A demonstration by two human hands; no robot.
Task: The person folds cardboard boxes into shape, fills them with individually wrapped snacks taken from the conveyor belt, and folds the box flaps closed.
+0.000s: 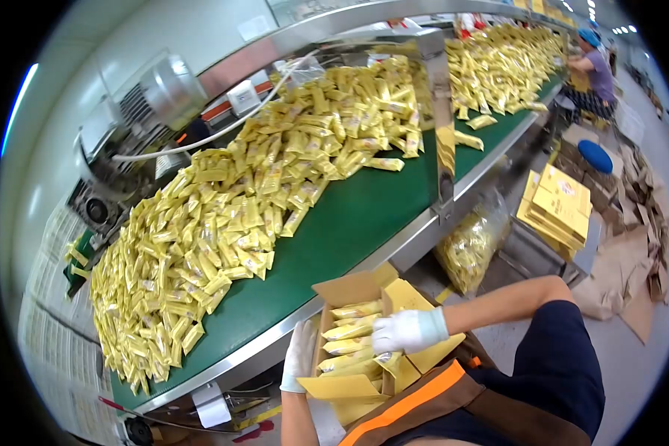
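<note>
An open cardboard box (353, 291) with spread flaps sits in front of me, beside the conveyor's edge. Rows of yellow wrapped packets (347, 346) lie inside it. My left hand (299, 358), in a white glove, rests along the box's left wall with its fingers stretched out. Over the right part of the packets is my right hand (407, 331), also gloved, its fingers curled down. Whatever may be under those fingers is hidden. One packet (389, 361) lies tilted just below the right hand.
A heap of yellow packets (223, 212) covers much of the green conveyor belt (349, 215). A metal post (443, 126) rises from its edge. Flattened yellow boxes (561, 197) are stacked at right, near a clear bag of packets (474, 249). Another person (596, 70) works farther along.
</note>
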